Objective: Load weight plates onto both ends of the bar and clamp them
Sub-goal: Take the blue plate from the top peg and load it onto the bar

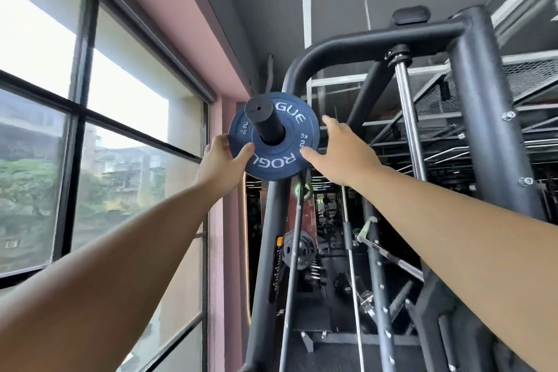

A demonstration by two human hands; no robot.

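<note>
- Weight plate point(280, 164) and bar hang at the upper front of a black rack frame point(471, 100), the largest item in view; its thick upright and curved top tube fill the right half.
- Window point(45, 69): large dark-framed panes along the left wall, with trees and buildings visible outside.
- Forearms: both are bare and reach up and forward from the lower corners, meeting at the plate.
- Weight plate, detail: a blue disc lettered ROGUE and marked 2 KG, threaded onto the bar sleeve point(265, 121) and seated well back from its free end. Its face is turned toward the camera. No clamp is seen on the sleeve.
- Bar sleeve: a black cylinder that passes through the plate's centre hole, its flat end cap pointing up and left toward the camera.
- Right hand point(341, 149): grasps the plate's right rim, thumb pressed on the blue face, fingers reaching over the edge to the back.
- Left hand point(222, 161): grasps the lower left rim, thumb laid on the face, fingers wrapped behind the edge.
- Chrome guide rod point(409, 118): runs vertically inside the frame, to the right of the right hand.
- Stored plates point(297, 251): dark discs low on the rack, below the bar.
</note>
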